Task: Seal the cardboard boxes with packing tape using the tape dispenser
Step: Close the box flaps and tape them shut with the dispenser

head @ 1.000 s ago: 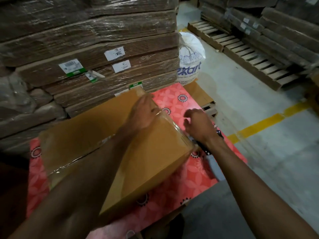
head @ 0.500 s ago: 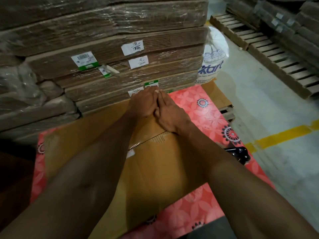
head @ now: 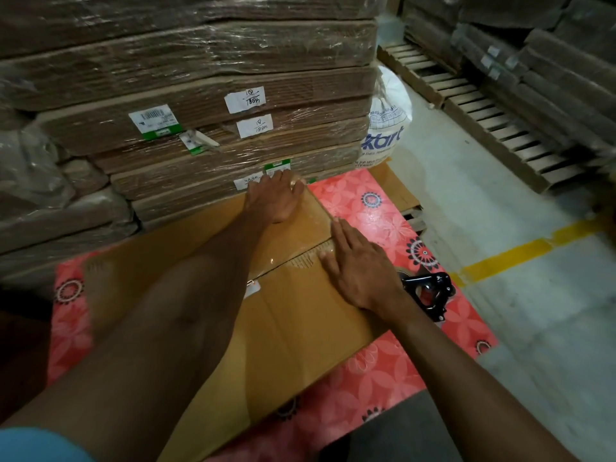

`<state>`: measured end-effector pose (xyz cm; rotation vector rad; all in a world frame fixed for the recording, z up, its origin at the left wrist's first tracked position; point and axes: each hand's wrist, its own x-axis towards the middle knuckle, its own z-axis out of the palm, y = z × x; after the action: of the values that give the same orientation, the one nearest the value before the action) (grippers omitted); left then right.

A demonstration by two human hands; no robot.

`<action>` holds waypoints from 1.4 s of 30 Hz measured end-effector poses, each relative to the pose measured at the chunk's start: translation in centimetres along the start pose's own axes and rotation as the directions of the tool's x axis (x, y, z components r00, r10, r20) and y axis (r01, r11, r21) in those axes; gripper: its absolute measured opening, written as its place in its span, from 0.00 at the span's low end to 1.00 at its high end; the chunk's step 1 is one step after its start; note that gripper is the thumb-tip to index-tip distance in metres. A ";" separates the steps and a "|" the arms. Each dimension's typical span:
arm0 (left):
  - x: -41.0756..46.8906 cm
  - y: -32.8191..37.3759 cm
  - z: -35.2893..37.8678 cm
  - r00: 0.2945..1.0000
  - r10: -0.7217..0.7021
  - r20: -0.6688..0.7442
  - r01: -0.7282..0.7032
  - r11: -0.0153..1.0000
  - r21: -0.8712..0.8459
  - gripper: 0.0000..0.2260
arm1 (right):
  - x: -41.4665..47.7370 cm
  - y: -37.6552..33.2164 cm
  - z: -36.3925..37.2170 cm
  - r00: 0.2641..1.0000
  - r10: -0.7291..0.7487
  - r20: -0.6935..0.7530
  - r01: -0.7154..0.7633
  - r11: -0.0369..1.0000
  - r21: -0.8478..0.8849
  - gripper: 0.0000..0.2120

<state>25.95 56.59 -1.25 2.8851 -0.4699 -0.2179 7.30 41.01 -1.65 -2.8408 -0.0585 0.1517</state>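
Note:
A brown cardboard box [head: 300, 328] lies flat on a red flowered table cover [head: 373, 378]. Clear packing tape [head: 310, 225] shines along its centre seam and far right corner. My left hand [head: 275, 201] presses flat on the box's far edge, fingers straight. My right hand [head: 356, 268] lies flat on the seam near the right edge, fingers stretched out over the tape. A black tape dispenser [head: 430, 291] sits on the cover just right of my right wrist, with neither hand on it.
A tall stack of shrink-wrapped flat cartons [head: 200, 111] with white labels rises right behind the box. A white printed sack [head: 386, 128] stands at its right. Wooden pallets [head: 483, 111] and more carton stacks lie across the grey floor, which carries a yellow line [head: 520, 255].
The box was tilted up a second ago and now lies flat. Both hands met at the far edge, then my right hand slid back along the right side of the seam.

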 end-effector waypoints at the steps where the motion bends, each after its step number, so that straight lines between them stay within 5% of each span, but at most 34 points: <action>1: -0.3 0.3 -0.1 1.000 -0.005 0.020 0.005 1.000 0.019 0.26 | -0.7 -0.1 0.1 1.000 0.023 -0.006 -0.023 1.000 -0.010 0.35; 6: -5.4 4.2 1.5 0.981 0.115 0.155 -0.122 0.992 0.038 0.29 | -0.7 -0.5 -0.2 0.998 0.054 0.027 -0.054 0.999 0.007 0.34; 10: -9.5 5.9 3.4 0.979 0.198 0.050 -0.197 0.980 -0.026 0.26 | -1.3 -0.7 -0.1 0.996 0.070 0.064 -0.066 0.996 -0.065 0.33; 18: -9.5 4.9 3.4 0.971 0.229 0.062 -0.231 0.972 0.028 0.29 | -9.8 0.4 1.4 0.993 0.097 -0.068 -0.103 0.990 -0.093 0.33; 33: -14.2 6.8 4.9 0.961 0.275 -0.002 -0.275 0.961 -0.015 0.30 | -12.0 -1.6 3.7 0.939 0.258 -0.229 -0.239 0.965 0.106 0.34; 42: -15.4 5.4 4.6 0.947 0.320 -0.014 -0.320 0.947 0.036 0.30 | -15.4 -0.3 3.8 0.992 0.027 -0.120 -0.018 0.997 0.076 0.49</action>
<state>9.05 55.82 -2.70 2.7838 -0.9341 -0.1284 -8.39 41.53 -3.68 -2.7699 0.0051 -0.0129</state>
